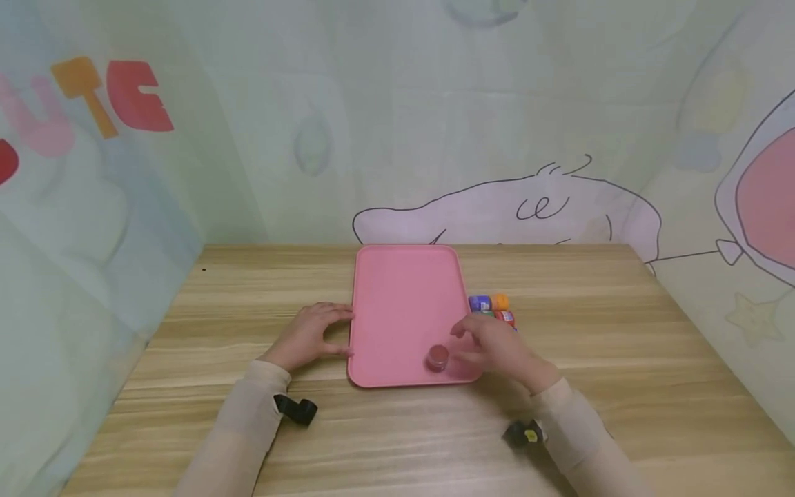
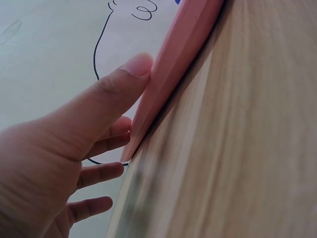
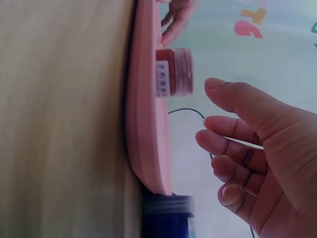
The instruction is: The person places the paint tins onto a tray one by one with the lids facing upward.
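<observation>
Tray: the pink tray (image 1: 404, 297) lies flat on the desk (image 1: 397, 442), long sides running toward 12 and 6 o'clock, probably set between the arms so that both can reach it.
Jar: the russet jar (image 1: 437, 358) stands upright inside the tray near its 5 o'clock corner, lid up, resting on its own base and held by neither hand.
Side jars: a blue jar (image 1: 479, 304), an orange jar (image 1: 499, 302) and a red jar (image 1: 506, 317) sit close together off the tray at 3 o'clock, seemingly grouped within right-hand reach.
Left hand: the left hand (image 1: 306, 336) is at the tray's 9 o'clock side, thumb and fingers spread wide, some tips touching the rim, likely to steady it.
Right hand: the right hand (image 1: 499, 347) hovers over the 4 o'clock edge, palm inward, fingers loosely bent, thumb apart, holding nothing; a gap separates it from the russet jar.
</observation>
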`<action>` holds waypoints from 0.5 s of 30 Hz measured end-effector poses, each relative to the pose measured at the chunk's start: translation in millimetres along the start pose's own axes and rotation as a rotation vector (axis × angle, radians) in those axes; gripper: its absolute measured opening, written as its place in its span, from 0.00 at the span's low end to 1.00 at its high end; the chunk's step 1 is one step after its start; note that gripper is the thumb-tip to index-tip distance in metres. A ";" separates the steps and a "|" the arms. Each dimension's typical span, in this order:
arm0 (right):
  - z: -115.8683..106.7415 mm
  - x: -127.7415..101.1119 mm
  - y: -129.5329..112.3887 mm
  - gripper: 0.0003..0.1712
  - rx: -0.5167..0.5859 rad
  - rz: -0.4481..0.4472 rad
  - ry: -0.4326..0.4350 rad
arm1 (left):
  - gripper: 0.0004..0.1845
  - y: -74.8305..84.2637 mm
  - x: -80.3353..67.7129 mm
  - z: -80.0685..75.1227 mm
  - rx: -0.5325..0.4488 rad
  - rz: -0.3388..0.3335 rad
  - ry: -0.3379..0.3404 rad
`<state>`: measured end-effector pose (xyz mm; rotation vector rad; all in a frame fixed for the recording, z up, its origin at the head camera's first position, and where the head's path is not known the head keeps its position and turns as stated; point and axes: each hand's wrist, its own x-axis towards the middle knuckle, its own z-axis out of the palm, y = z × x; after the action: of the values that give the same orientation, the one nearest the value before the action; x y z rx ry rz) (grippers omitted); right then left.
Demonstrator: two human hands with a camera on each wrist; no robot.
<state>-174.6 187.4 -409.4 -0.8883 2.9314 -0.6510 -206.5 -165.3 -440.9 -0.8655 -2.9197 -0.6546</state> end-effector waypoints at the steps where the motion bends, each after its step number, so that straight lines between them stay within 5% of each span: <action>1: -1.1 -0.1 0.9 0.16 -0.002 -0.007 0.008 | 0.39 -0.3 0.0 0.1 0.001 -0.001 0.000; 15: -14.9 -2.7 18.6 0.15 -0.087 -0.035 0.096 | 0.38 -0.2 -0.1 -0.8 0.012 -0.005 -0.011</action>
<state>-184.1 208.6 -403.4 -0.9440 3.0570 -0.5874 -206.6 -165.8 -440.2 -0.8642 -2.9328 -0.6339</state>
